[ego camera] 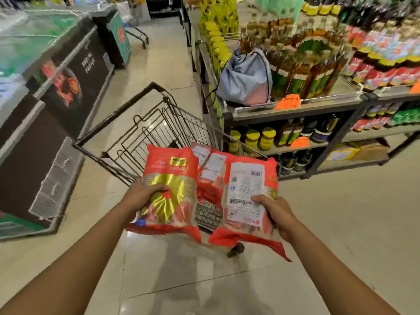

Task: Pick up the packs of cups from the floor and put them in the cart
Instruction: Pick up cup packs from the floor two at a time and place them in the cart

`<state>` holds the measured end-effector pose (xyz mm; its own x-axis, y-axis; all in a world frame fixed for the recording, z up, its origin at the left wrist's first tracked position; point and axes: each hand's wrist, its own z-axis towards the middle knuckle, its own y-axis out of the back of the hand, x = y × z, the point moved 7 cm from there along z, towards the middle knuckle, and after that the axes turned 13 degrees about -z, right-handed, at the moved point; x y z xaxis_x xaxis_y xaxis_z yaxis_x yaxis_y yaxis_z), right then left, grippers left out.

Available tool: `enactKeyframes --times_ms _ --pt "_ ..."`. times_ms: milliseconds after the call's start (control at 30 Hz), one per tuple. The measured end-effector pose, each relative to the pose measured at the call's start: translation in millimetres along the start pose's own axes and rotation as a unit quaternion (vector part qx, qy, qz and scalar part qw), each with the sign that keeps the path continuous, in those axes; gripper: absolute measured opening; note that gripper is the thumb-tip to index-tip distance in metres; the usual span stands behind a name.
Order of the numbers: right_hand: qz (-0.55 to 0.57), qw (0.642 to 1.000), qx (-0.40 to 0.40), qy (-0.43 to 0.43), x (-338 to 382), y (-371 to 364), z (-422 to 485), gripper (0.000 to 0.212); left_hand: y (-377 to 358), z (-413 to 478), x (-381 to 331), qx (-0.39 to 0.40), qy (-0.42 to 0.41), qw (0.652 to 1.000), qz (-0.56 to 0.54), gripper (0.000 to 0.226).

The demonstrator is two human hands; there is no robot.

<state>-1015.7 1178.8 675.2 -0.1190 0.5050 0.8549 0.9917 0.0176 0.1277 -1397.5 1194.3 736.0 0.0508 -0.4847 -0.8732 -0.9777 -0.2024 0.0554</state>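
Two packs: you hold one red pack of cups in each hand, both lifted off the floor [341,223].
Left hand [145,194]: your fingers are closed around the lower half of the left pack [170,189], with the thumb on its front, on the gold print.
Left pack: it shows the front side, red with a gold shape, and it stands up and away from your left hand, tilted a little.
Right hand [275,212]: it grips the right pack [247,196] at its right edge, with the thumb pressed on the white label.
Right pack: it shows the back side with a barcode and small text; its red bottom flap hangs below your right hand.
Third pack [210,169]: one more red pack shows between the two, just beyond your hands; you cannot tell if it already lies in the cart.
Cart [159,133]: the black wire cart is just beyond both hands, its basket partly hidden behind the packs.
Shelf [295,108]: it stands beyond your right hand, with bottles and jars, and a grey drawstring bag [247,78] on it.
Freezer [56,76]: the dark chest is far on the side of your left hand.
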Motion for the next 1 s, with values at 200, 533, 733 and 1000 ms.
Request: enactKeyframes --times_ms 200,533,733,1000 --pt "0.03 0.995 -0.083 -0.056 -13 10 75 0.032 -17 132 -30 0.023 0.033 0.998 0.052 0.038" --pt "0.02 0.978 -0.118 -0.172 -47 -1 230 0.035 -60 327 -20 0.062 0.096 0.985 0.126 0.056" --pt "0.045 0.962 -0.135 -0.233 -71 1 278 0.029 -78 415 19 0.046 0.138 0.976 0.163 0.041" --pt "-0.036 0.947 -0.141 -0.286 -111 -3 303 0.039 -70 472 44 0.027 0.164 0.961 0.219 0.063"
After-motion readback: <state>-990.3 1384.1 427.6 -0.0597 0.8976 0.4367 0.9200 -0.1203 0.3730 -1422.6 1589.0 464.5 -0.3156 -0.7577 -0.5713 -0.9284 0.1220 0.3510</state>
